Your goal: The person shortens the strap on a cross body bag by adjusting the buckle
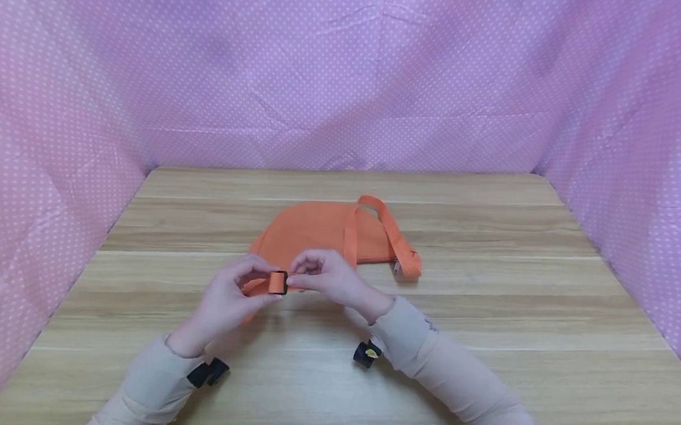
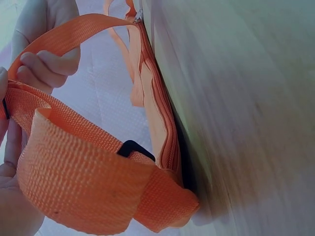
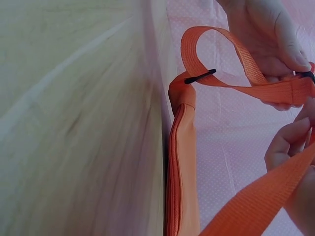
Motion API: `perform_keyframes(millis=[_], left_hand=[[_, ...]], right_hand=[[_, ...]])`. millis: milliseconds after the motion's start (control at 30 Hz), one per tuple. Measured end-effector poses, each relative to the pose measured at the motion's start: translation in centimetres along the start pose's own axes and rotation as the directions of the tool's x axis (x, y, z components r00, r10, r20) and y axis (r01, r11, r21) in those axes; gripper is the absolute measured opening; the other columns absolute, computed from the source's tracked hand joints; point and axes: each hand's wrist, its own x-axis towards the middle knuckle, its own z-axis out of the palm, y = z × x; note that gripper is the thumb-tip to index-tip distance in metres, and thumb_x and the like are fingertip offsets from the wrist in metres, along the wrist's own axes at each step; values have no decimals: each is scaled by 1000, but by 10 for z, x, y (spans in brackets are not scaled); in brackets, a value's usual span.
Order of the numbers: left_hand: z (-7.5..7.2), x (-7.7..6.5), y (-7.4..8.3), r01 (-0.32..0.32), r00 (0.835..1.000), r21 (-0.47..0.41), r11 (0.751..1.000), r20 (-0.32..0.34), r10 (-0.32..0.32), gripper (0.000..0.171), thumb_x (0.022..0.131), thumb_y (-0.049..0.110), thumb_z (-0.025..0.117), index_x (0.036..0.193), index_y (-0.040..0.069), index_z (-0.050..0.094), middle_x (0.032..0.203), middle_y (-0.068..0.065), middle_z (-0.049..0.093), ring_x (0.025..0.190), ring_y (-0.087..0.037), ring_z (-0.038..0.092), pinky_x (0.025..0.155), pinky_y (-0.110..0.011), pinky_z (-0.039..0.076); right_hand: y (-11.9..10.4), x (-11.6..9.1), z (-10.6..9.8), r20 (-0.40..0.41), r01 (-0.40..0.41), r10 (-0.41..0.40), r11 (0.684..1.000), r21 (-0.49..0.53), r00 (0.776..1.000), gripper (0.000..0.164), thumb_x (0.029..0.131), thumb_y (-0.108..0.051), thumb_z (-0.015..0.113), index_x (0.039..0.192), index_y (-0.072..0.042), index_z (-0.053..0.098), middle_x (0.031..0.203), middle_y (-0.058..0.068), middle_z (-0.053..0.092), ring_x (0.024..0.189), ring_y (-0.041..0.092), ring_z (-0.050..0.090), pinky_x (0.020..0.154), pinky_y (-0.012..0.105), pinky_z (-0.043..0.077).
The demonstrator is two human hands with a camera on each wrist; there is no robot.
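An orange waist bag (image 1: 316,230) lies flat on the wooden table (image 1: 486,297), its strap (image 1: 394,238) looping over its right end. Just in front of the bag, both hands meet at a black buckle (image 1: 278,282) on the strap's free end. My left hand (image 1: 262,280) grips the orange strap right beside the buckle. My right hand (image 1: 298,276) pinches the buckle from the right. The left wrist view shows the wide strap (image 2: 78,172) folded back, with a black slider (image 2: 132,147) against the bag (image 2: 160,123). The right wrist view shows the strap loop (image 3: 236,54) and the slider (image 3: 199,76).
Pink dotted cloth (image 1: 347,78) walls the table at the back and both sides. Bare wood lies to the left, right and front of the bag. Small black wrist cameras (image 1: 207,372) sit on both sleeves.
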Motion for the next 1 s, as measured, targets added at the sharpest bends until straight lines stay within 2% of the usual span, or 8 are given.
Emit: perform_keyframes(millis=[200, 300, 433, 567, 700, 767, 833, 1000], left_hand=[[1, 0, 0, -21, 1000, -37, 999, 13, 22, 35, 71, -8, 77, 102, 1, 62, 104, -10, 61, 94, -5, 62, 84, -19, 51], [0, 0, -1, -52, 998, -31, 998, 16, 53, 37, 72, -8, 76, 106, 2, 64, 104, -8, 62, 96, -4, 60, 85, -19, 51], [0, 0, -1, -60, 998, -12, 998, 12, 60, 38, 73, -5, 76, 108, 5, 67, 103, -4, 63, 99, -4, 58, 87, -19, 50], [-1, -1, 0, -41, 999, -22, 999, -7, 41, 36, 74, -6, 76, 107, 6, 68, 103, -4, 62, 98, -4, 59, 88, -18, 50], [-2, -1, 0, -41, 999, -27, 999, -24, 41, 35, 74, -6, 75, 107, 5, 68, 104, -3, 62, 98, -4, 61, 88, -20, 50], [-2, -1, 0, -43, 999, -29, 999, -29, 43, 36, 74, -7, 75, 107, 5, 67, 104, -1, 62, 98, -3, 61, 88, -21, 50], [-3, -2, 0, -47, 998, -35, 998, -34, 46, 36, 74, -7, 75, 107, 4, 67, 103, -1, 62, 98, -3, 61, 88, -21, 51], [-3, -4, -1, -42, 998, -37, 998, -39, 41, 37, 73, -8, 75, 108, 3, 66, 102, 1, 61, 98, -2, 61, 88, -20, 50]], right_hand=[[-2, 3, 4, 14, -29, 28, 999, 29, 999, 25, 84, 1, 68, 106, 2, 56, 83, 13, 69, 68, 5, 58, 60, 21, 43], [-2, 4, 4, 32, -27, 25, 999, 35, 999, 27, 85, 1, 67, 108, 2, 54, 83, 13, 69, 67, 6, 58, 65, 28, 48], [1, 4, -1, 91, 7, -10, 1000, 26, 996, 26, 88, 0, 62, 112, 3, 53, 89, 18, 66, 73, 7, 60, 75, 30, 51], [5, 4, -13, 169, -6, 13, 999, -42, 985, 21, 93, -8, 58, 113, 0, 57, 89, 9, 64, 81, 13, 60, 83, 38, 51], [6, 3, -22, 190, -26, 44, 995, -97, 981, 21, 94, -13, 58, 111, 0, 60, 83, 1, 61, 86, 30, 58, 83, 50, 48], [7, 2, -25, 174, -42, 58, 995, -91, 983, 23, 94, -14, 59, 110, 2, 61, 82, 0, 61, 86, 36, 56, 79, 45, 49], [8, 1, -26, 152, -52, 65, 995, -86, 986, 23, 93, -14, 60, 109, 3, 61, 82, -1, 60, 83, 35, 55, 73, 38, 48], [10, -1, -26, 110, -52, 60, 996, -75, 992, 18, 92, -11, 62, 103, 3, 62, 84, -2, 60, 77, 15, 51, 67, 24, 44]])
